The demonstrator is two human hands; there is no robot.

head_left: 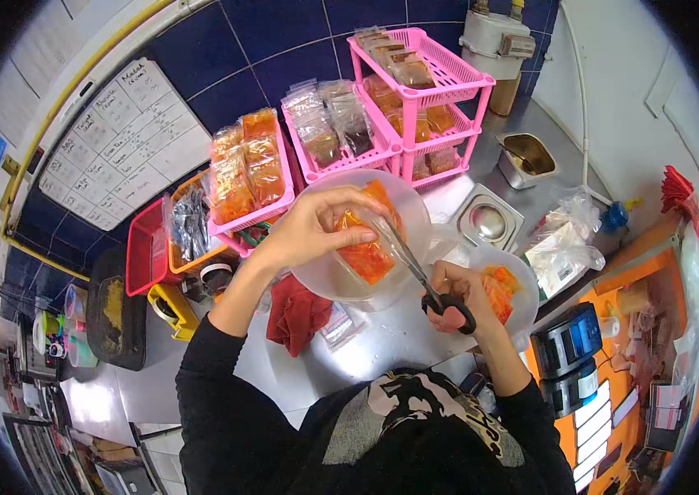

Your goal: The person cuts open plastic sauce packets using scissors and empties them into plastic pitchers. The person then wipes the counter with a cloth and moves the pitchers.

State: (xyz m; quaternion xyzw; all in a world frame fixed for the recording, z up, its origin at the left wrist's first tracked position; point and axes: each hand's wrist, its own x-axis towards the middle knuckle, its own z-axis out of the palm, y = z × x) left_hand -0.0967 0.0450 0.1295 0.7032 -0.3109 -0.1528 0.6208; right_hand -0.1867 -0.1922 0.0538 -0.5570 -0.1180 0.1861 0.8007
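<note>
My left hand (323, 221) pinches a clear plastic packet (370, 261) of orange-red food over a large translucent white bowl (326, 279). In my right hand (466, 290) is a pair of scissors (417, 271) with black handles, my fingers through the loops. Its blades point up and left and reach the packet's edge; whether they are parted there I cannot make out. Just beyond my right wrist, a second whitish bowl (526, 280) contains more orange-red food (498, 295), partly covered by the hand.
Pink baskets (382, 157) of filled packets line the back, beside a tiered pink rack (448, 95). Metal containers (528, 157) stand at the right rear. A dark red cloth (298, 315) lies left of the large bowl. Red (145, 247) and yellow (172, 309) bins sit farther left.
</note>
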